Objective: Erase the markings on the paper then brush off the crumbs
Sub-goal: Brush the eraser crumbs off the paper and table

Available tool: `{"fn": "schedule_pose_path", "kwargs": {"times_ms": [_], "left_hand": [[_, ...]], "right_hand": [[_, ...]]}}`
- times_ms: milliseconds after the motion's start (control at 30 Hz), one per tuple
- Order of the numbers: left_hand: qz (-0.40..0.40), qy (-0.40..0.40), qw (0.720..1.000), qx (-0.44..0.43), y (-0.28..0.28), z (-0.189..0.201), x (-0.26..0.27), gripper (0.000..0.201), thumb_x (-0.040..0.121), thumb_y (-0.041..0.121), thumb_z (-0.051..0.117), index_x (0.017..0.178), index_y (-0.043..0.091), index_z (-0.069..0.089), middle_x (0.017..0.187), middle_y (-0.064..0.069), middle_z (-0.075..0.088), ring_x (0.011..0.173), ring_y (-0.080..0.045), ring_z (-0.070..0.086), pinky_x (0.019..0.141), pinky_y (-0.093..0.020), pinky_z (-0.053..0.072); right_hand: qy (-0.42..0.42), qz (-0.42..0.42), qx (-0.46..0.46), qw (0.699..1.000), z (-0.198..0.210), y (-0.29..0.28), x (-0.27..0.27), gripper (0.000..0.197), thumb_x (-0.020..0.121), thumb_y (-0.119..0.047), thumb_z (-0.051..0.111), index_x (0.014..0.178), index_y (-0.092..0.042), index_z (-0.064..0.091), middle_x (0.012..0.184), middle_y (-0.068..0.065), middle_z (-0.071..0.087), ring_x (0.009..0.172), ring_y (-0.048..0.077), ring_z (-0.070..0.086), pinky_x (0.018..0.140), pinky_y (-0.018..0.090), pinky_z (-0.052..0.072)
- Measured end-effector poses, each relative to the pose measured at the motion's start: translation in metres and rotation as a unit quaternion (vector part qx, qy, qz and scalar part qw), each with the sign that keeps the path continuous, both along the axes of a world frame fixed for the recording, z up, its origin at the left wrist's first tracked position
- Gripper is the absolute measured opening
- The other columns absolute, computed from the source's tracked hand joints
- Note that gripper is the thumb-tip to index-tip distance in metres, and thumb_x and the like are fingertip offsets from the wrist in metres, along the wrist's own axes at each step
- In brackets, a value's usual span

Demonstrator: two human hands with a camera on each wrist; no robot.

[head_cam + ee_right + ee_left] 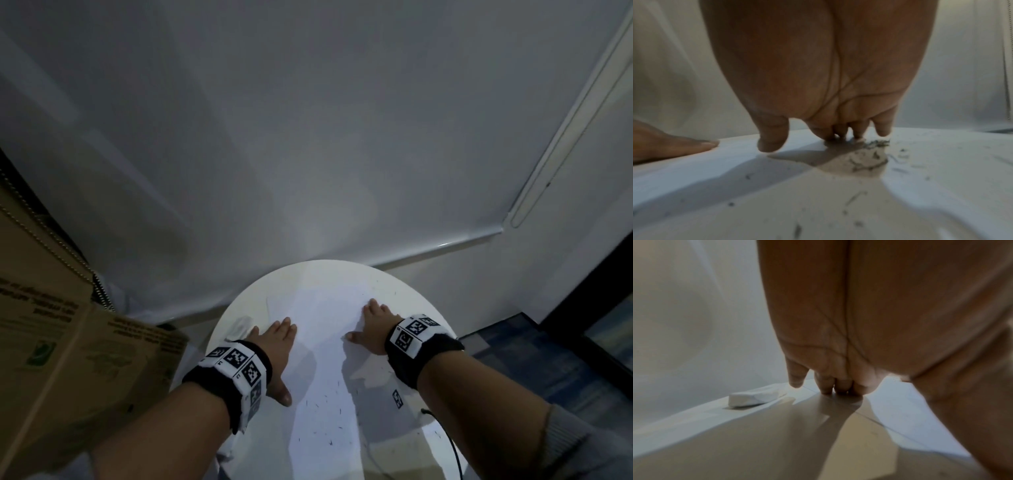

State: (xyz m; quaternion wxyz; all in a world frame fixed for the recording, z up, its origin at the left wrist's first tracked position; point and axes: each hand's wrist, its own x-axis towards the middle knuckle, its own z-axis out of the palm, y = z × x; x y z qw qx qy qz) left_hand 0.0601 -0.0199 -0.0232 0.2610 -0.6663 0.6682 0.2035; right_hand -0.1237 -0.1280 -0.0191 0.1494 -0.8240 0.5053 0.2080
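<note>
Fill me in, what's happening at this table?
A person has both hands flat on a sheet of paper on a round white table. The left hand presses the sheet down; the right hand has its fingertips at a pile of dark eraser crumbs, apparently brushing them. More crumbs lie scattered nearer the person. The white eraser lies on the table, left of the left hand, with no hand on it.

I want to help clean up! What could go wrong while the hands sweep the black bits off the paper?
The right hand is pushing a crumb pile with its fingertips, so dark bits might smear the paper. Many crumbs lie behind both hands and could get missed. The eraser beside the left hand could get knocked off the table.
</note>
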Motion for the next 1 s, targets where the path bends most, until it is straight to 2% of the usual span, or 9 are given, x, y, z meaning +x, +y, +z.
{"fn": "schedule_pose_path", "kwargs": {"times_ms": [133,233,467,600,667,733,833,933,1000], "left_hand": [[0.002,-0.005,1.0,-0.01,0.001,0.0,-0.002,0.126,0.08,0.054,0.072,0.151,0.008,-0.021,0.16,-0.008,-0.023,0.15,-0.023,-0.013,0.121,-0.046,0.002],[0.005,0.0,1.0,-0.015,0.002,0.002,-0.003,0.125,0.08,0.054,0.072,0.152,0.008,-0.019,0.161,-0.008,-0.021,0.15,-0.023,-0.011,0.12,-0.045,0.003],[0.003,0.014,1.0,-0.014,0.003,0.001,0.0,0.124,0.08,0.054,0.072,0.151,0.008,-0.02,0.16,-0.007,-0.023,0.15,-0.023,-0.011,0.122,-0.043,0.007],[0.001,0.011,1.0,-0.026,0.004,0.0,-0.001,0.124,0.08,0.054,0.072,0.152,0.007,-0.018,0.161,-0.009,-0.021,0.15,-0.023,-0.011,0.122,-0.042,0.007],[0.003,0.011,0.999,-0.03,0.004,-0.001,-0.001,0.124,0.08,0.054,0.072,0.152,0.008,-0.018,0.161,-0.008,-0.02,0.15,-0.023,-0.01,0.122,-0.042,0.007],[0.003,0.009,1.0,-0.027,0.003,-0.001,-0.001,0.124,0.08,0.054,0.072,0.152,0.008,-0.018,0.161,-0.008,-0.02,0.15,-0.023,-0.011,0.122,-0.043,0.007],[-0.001,0.015,1.0,-0.02,0.002,0.001,0.001,0.124,0.08,0.053,0.072,0.152,0.008,-0.018,0.161,-0.008,-0.022,0.15,-0.023,-0.011,0.122,-0.044,0.006],[-0.001,0.015,1.0,-0.022,0.002,0.001,0.003,0.123,0.08,0.053,0.072,0.152,0.008,-0.017,0.161,-0.008,-0.021,0.15,-0.022,-0.01,0.122,-0.044,0.004],[-0.002,0.023,0.999,-0.033,0.002,0.002,0.006,0.119,0.082,0.052,0.07,0.152,0.007,-0.015,0.161,-0.008,-0.019,0.15,-0.022,-0.01,0.122,-0.043,0.003]], "right_hand": [[-0.056,0.136,0.016,0.989,0.007,0.035,0.019,0.08,0.096,-0.057,0.032,0.152,-0.014,-0.004,0.159,0.002,-0.014,0.147,0.023,-0.006,0.118,0.044,0.005],[-0.042,0.185,0.059,0.98,0.004,0.058,0.032,0.079,0.096,-0.057,0.03,0.152,-0.013,-0.003,0.159,0.003,-0.012,0.147,0.022,-0.005,0.118,0.044,0.007],[0.019,0.013,0.0,1.0,-0.004,0.031,-0.012,0.097,0.089,-0.067,0.037,0.151,-0.006,-0.005,0.159,0.009,-0.011,0.147,0.028,-0.002,0.119,0.045,0.009],[-0.042,0.15,0.044,0.987,0.001,0.076,0.007,0.097,0.086,-0.071,0.033,0.151,-0.012,-0.009,0.157,0.006,-0.018,0.146,0.025,-0.01,0.118,0.045,0.002],[-0.043,0.193,0.076,0.977,-0.001,0.094,0.014,0.097,0.086,-0.072,0.033,0.151,-0.014,-0.009,0.158,0.004,-0.017,0.146,0.023,-0.011,0.118,0.044,0.0],[-0.035,0.172,0.074,0.982,-0.005,0.089,0.008,0.095,0.088,-0.07,0.034,0.151,-0.013,-0.009,0.158,0.004,-0.017,0.146,0.022,-0.011,0.118,0.044,0.0],[-0.005,0.09,0.041,0.995,0.001,0.064,-0.017,0.095,0.089,-0.067,0.036,0.151,-0.01,-0.009,0.158,0.005,-0.017,0.147,0.023,-0.008,0.119,0.044,0.003],[-0.013,0.106,0.045,0.993,0.007,0.058,-0.038,0.097,0.089,-0.066,0.04,0.15,-0.011,-0.012,0.158,0.004,-0.019,0.147,0.021,-0.011,0.12,0.041,0.002],[-0.024,0.131,0.077,0.988,0.008,0.063,-0.044,0.106,0.084,-0.067,0.049,0.15,-0.014,-0.013,0.157,0.001,-0.02,0.146,0.019,-0.013,0.12,0.04,0.001]]}}
